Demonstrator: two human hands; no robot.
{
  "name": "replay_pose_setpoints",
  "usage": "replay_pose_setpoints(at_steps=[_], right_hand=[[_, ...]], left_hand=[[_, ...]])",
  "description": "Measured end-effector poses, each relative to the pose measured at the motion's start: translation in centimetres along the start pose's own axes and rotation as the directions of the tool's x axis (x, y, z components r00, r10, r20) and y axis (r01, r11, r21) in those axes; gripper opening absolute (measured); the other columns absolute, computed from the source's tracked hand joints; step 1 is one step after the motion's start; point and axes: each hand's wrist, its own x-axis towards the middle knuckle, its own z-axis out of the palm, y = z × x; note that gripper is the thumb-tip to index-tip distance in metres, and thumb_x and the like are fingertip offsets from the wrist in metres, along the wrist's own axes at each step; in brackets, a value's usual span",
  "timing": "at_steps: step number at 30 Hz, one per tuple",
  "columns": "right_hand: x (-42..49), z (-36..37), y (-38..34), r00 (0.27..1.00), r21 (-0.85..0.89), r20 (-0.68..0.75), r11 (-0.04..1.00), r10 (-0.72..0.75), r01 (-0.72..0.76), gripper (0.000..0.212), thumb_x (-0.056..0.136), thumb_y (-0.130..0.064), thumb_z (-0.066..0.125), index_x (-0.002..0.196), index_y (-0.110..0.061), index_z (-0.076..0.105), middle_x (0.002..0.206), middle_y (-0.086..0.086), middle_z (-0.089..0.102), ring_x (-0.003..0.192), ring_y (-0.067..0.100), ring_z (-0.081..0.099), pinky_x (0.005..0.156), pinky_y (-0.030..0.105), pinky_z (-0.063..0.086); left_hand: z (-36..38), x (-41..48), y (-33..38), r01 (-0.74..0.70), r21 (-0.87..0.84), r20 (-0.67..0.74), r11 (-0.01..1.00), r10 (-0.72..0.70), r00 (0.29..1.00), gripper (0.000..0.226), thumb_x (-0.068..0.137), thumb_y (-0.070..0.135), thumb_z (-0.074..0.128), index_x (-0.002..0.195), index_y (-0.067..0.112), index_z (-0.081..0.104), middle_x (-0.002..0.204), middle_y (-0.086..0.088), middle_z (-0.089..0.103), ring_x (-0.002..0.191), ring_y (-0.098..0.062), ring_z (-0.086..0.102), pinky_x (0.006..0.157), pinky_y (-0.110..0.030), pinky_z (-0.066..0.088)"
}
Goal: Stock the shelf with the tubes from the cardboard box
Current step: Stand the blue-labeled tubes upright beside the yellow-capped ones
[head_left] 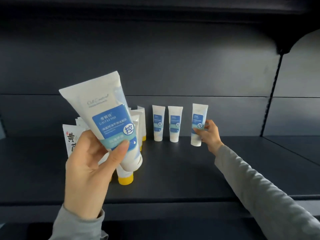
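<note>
Step in hand: setting a third blue-label tube into the row at the back of the shelf (173, 170).
Right hand: the right hand (210, 135) reaches far in, fingers and thumb clamped round the lower half of the third tube (199, 122), which stands cap-down and nearly upright.
Contact: from where I stand I cannot tell whether its cap is on the deck or just above it.
Row so far: the first standing tube (158, 122) and the second standing tube (175, 126) stand close together, labels forward; the third sits further apart from them and a little nearer the front.
Left hand: the left hand (90, 163) is wrapped round a spare tube (107, 118), held up and tilted near the front edge, ready for the next slot.
Neighbours: yellow-capped tubes (125, 179) crowd the left side of the shelf.
Doing it well: I would slide the third tube left and back until the gap matches, seat the cap flat, face the label out, then let go gently so it does not tip.
Risk: the tall, narrow tubes look easy to topple.
Cardboard box: not in view.
</note>
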Motion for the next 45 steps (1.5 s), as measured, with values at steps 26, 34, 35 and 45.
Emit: replay_pose_setpoints(at_steps=[26,34,35,45], right_hand=[[7.1,1.7,4.7,0.998,-0.221,0.056,0.975,0.034,-0.021,0.050,0.081,-0.017,0.074,0.122,-0.005,0.047,0.122,0.010,0.059,0.110,0.025,0.058,0.096,0.043,0.048],[5.0,1.1,3.1,0.986,-0.295,-0.036,0.941,0.165,-0.168,0.066,0.084,-0.009,0.066,0.138,-0.002,0.028,0.142,0.017,0.032,0.128,0.031,0.039,0.105,0.035,0.034],[4.3,0.9,2.2,0.989,-0.298,-0.042,0.943,0.141,-0.147,0.067,0.084,-0.011,0.066,0.139,-0.004,0.028,0.142,0.016,0.030,0.128,0.030,0.038,0.103,0.034,0.034],[-12.7,-0.2,-6.4,0.843,0.132,0.455,0.958,-0.287,0.255,0.034,0.089,-0.036,0.055,0.122,-0.027,0.054,0.119,-0.013,0.063,0.115,0.000,0.056,0.092,0.018,0.047]], left_hand=[[1.7,0.1,-1.7,0.055,0.072,0.008,0.996,-0.055,0.998,0.032,0.067,0.021,0.073,0.095,0.034,0.065,0.099,0.005,0.072,0.093,-0.013,0.068,0.072,-0.027,0.057],[2.0,-0.7,-2.2,0.140,0.003,0.014,0.990,-0.140,0.990,0.030,0.069,0.018,0.063,0.098,0.025,0.061,0.100,0.003,0.071,0.094,-0.013,0.067,0.073,-0.029,0.057],[2.0,-0.8,-2.2,0.152,-0.003,0.021,0.988,-0.152,0.988,0.030,0.069,0.017,0.063,0.098,0.025,0.061,0.098,0.005,0.072,0.093,-0.011,0.067,0.070,-0.024,0.057],[3.1,-0.3,-3.0,0.303,-0.117,0.122,0.946,-0.289,0.950,0.037,0.066,0.024,0.067,0.102,0.021,0.060,0.098,0.005,0.071,0.096,-0.016,0.067,0.070,-0.031,0.058]])
